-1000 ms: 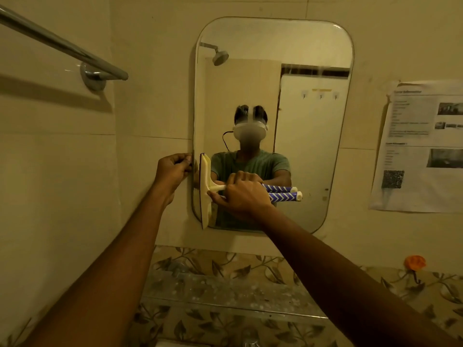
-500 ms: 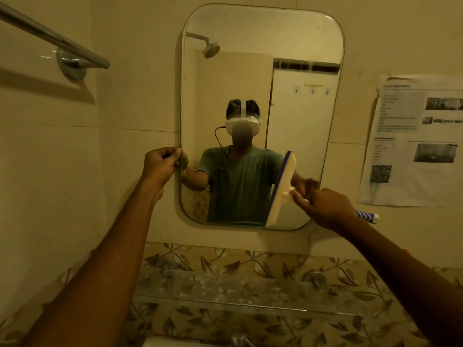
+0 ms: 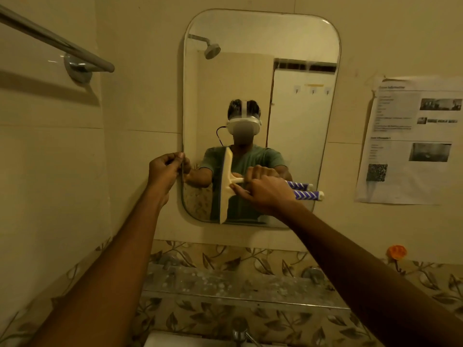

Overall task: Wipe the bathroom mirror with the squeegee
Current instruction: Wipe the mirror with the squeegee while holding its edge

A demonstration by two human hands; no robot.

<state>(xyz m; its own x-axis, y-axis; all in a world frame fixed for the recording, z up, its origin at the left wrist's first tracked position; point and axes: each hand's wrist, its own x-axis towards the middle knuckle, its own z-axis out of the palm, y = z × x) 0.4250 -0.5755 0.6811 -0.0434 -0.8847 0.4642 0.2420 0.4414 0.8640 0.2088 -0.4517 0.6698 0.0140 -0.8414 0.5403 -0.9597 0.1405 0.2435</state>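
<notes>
A rounded rectangular mirror [image 3: 295, 46] hangs on the tiled wall ahead. My right hand [image 3: 269, 194] grips the squeegee [image 3: 226, 186] by its blue-and-white striped handle. Its cream blade stands vertical against the lower left part of the glass. My left hand [image 3: 164, 172] pinches the mirror's left edge at mid height, fingers closed on the rim. The mirror reflects the squeegee handle, a person in a green shirt and a shower head.
A chrome towel bar [image 3: 57, 46] juts from the left wall. A printed paper sheet [image 3: 411, 141] is taped right of the mirror. Below runs a glass shelf [image 3: 225, 281], with a tap [image 3: 239, 329] and basin under it. An orange hook [image 3: 396, 251] sits low right.
The squeegee went from the mirror's left edge to its lower right, and has now come back to the lower left part. My left hand stayed on the mirror's edge.
</notes>
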